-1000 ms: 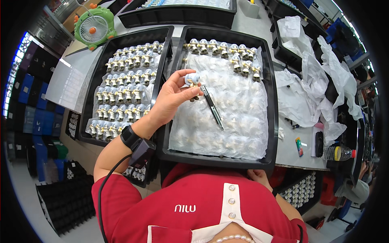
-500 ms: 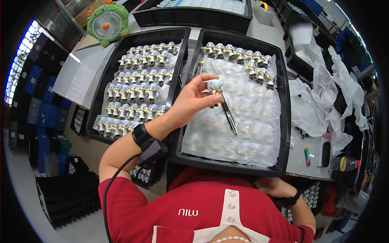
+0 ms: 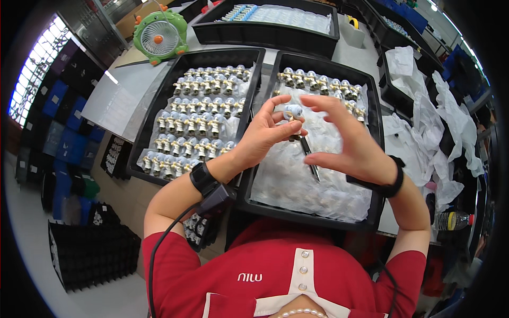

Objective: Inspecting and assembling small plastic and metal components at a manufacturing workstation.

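Pale blue hair is showing on top of the mini figurine [image 3: 292, 112], which the left hand [image 3: 265, 130] is pinching between thumb and fingers, up over the right-hand tray [image 3: 307, 219]. The right hand [image 3: 356, 140] is hovering just beside it, fingers curved and spread, thumb well apart, gripping nothing; no contact is showing.

Technique-wise, a light pinch is probably working best, since squeezing hard would be risking the small sticking-out bits. Steadying the body and leaving the face alone is sounding sensible too, and working low over the soft wrap would be cushioning any slip. Worth watching: a slim pen-like tool [image 3: 316, 173] is slanting below the hands, and whether its far end is touching the left fingers, honestly can't tell.

As for containers, the right-hand tray is holding a white wrapping sheet [image 3: 339, 193] with lumps showing through, plus bare figurines [image 3: 302, 79] lining its far end. The left-hand tray [image 3: 222, 59] is carrying row after row of matching figurines, wrap peeking out between. The far tray [image 3: 265, 34] is holding blue-and-white pieces [image 3: 238, 11] on the left and white wrap on the right. Crumpled white sheets [image 3: 411, 132] are heaping up over on the right.
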Motion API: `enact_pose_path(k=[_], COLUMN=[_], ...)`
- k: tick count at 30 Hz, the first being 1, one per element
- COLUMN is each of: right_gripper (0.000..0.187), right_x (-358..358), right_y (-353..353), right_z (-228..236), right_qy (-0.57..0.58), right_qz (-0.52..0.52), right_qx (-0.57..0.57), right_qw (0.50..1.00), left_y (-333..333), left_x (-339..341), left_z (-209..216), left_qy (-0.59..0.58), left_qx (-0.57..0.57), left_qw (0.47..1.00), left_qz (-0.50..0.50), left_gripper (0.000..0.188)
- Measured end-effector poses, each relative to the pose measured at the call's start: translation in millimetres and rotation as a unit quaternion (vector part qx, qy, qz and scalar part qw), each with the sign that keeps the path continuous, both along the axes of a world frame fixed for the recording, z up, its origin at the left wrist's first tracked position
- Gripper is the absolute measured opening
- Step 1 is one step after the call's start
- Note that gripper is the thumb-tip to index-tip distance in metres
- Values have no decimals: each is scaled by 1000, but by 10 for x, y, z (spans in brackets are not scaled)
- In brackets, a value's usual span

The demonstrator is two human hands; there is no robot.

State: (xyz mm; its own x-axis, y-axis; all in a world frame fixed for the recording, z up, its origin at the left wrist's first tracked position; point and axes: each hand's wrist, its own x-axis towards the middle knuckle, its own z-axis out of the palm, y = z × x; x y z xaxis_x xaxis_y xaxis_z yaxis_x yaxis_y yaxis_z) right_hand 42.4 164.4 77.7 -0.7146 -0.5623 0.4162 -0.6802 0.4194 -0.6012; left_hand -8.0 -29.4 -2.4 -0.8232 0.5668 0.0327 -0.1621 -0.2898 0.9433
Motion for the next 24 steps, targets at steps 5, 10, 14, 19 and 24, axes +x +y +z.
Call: enact_pose_path(k=[5,10,14,19,24], right_gripper=[79,69,66,69,73], right_x=[-234,-357,-465,-539,-551], right_y=[-214,-202,-181,-52,10], right_z=[-341,-424,-624,-677,-662], right_qy=[72,71,35,-8,-8], right_qz=[5,2,-17,-34,-26], right_qx=[-9,-31,-129,-174,-182], right_qw=[997,997,991,984,983], left_y=[-69,-19,-55,-586,-1394], left_x=[0,7,33,349,950], left_z=[72,60,48,426,235], left_qy=[-13,42,102,182,-184], left_qx=[64,31,-29,-138,-140], left_qw=[998,999,991,972,929], left_qz=[10,6,80,48,-289], left_gripper=[67,62,63,40,12])
